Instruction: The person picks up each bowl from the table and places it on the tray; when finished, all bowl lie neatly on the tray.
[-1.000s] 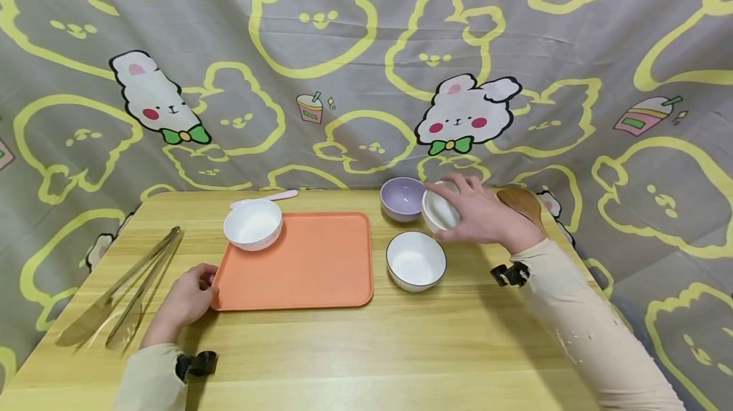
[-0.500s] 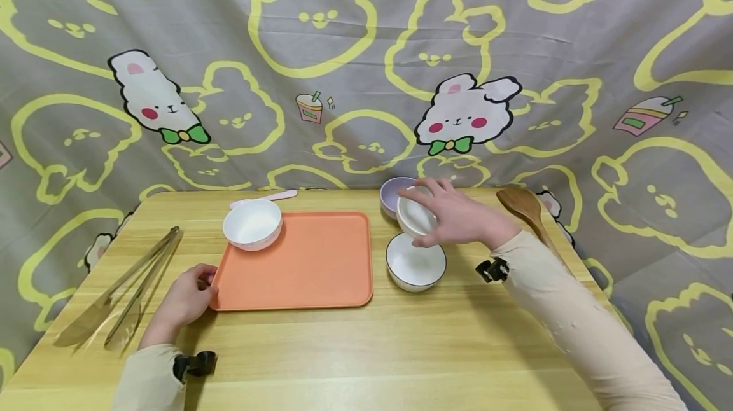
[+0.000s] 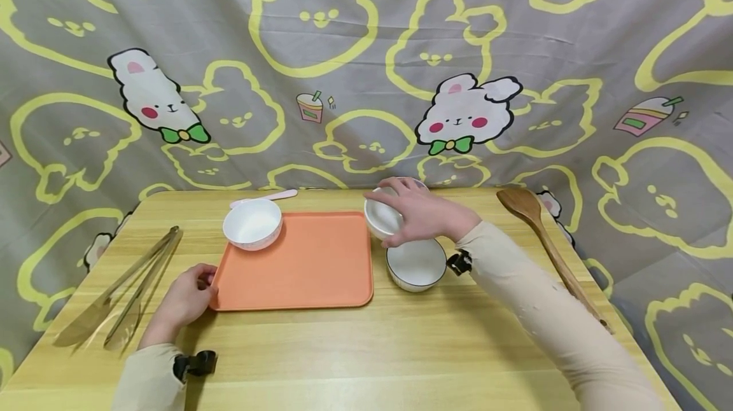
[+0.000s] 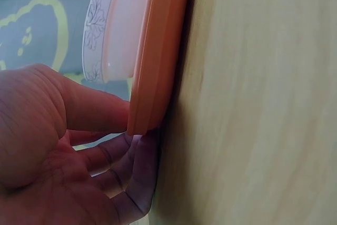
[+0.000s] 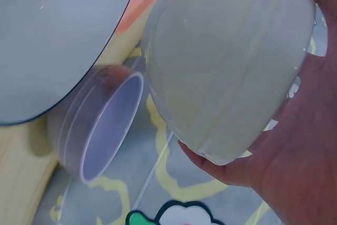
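Observation:
My left hand [image 3: 186,296] pinches the left edge of an orange tray [image 3: 315,271] near its front corner, thumb on top and fingers underneath in the left wrist view. A white bowl [image 3: 253,226] sits on the tray's back left corner. My right hand [image 3: 424,210] grips a small white bowl [image 3: 380,217] by its sides, holding it over the tray's back right corner. Just right of the tray stands a white bowl with a dark rim [image 3: 416,264]. A purple bowl [image 5: 100,125] shows in the right wrist view; in the head view my right hand mostly hides it.
Metal tongs [image 3: 140,264] lie left of the tray. A wooden spatula [image 3: 522,204] lies along the table's right side. Behind the tray's bowl lies a pink-handled utensil [image 3: 280,195], partly hidden. A patterned curtain [image 3: 343,67] hangs along the table's back edge.
My right hand has carried the small white bowl leftward, from beside the purple bowl to the tray's back right corner. The left hand and tray have stayed put.

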`<move>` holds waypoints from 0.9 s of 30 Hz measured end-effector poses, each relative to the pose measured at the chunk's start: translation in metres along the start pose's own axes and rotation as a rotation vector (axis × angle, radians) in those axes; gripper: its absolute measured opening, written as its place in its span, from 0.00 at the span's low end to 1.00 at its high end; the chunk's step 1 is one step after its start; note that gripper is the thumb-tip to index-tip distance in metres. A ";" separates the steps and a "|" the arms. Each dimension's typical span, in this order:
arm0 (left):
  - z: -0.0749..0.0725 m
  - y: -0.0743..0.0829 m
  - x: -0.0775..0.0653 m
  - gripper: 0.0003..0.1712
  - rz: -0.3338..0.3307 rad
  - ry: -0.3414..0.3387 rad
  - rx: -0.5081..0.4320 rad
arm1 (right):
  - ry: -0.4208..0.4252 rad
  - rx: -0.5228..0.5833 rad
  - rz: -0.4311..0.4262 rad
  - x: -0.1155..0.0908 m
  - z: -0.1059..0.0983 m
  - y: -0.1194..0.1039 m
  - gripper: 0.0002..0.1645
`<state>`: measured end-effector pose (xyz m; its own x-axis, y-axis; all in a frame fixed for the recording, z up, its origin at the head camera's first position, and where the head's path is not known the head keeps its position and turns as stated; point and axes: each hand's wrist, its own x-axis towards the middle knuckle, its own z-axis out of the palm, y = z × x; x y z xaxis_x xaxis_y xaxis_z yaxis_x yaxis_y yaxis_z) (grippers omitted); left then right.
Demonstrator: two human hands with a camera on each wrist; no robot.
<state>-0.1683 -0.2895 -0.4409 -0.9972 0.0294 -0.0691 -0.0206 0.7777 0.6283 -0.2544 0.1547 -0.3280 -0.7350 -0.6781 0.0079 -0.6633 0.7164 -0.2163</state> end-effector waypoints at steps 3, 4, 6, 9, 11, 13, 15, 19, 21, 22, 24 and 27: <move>0.000 0.001 0.000 0.19 -0.006 -0.005 -0.005 | 0.005 -0.006 -0.004 0.009 0.001 -0.004 0.55; 0.000 0.001 0.000 0.19 -0.008 -0.006 -0.005 | 0.007 -0.011 -0.004 0.012 0.001 -0.005 0.55; 0.000 0.001 0.001 0.19 -0.011 -0.008 -0.005 | 0.010 -0.011 -0.007 0.017 0.002 -0.007 0.55; -0.001 0.002 0.001 0.19 -0.012 -0.012 -0.007 | 0.004 -0.015 -0.012 0.026 0.003 -0.009 0.54; -0.001 0.002 0.001 0.20 -0.013 -0.013 -0.005 | -0.008 -0.008 -0.015 0.032 0.005 -0.010 0.54; -0.001 0.002 0.001 0.20 -0.014 -0.015 -0.003 | -0.023 -0.003 -0.014 0.038 0.007 -0.012 0.54; -0.001 0.002 0.002 0.20 -0.009 -0.016 0.001 | -0.034 0.000 -0.010 0.043 0.009 -0.013 0.55; -0.001 0.000 0.002 0.19 0.000 -0.010 0.009 | -0.057 0.023 -0.008 0.055 0.015 -0.016 0.56; -0.001 0.000 0.002 0.19 -0.001 -0.006 0.011 | -0.072 0.038 -0.007 0.060 0.018 -0.017 0.56; 0.000 -0.001 0.002 0.19 0.000 -0.002 0.016 | -0.080 0.040 -0.007 0.063 0.019 -0.018 0.57; 0.000 0.000 0.001 0.19 -0.001 0.001 0.016 | -0.090 0.032 -0.003 0.068 0.022 -0.019 0.57; -0.001 0.001 0.001 0.19 0.001 0.004 0.021 | -0.112 0.017 0.010 0.075 0.026 -0.020 0.57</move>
<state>-0.1695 -0.2895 -0.4403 -0.9975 0.0271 -0.0652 -0.0186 0.7904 0.6123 -0.2926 0.0849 -0.3485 -0.7203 -0.6859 -0.1032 -0.6530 0.7207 -0.2327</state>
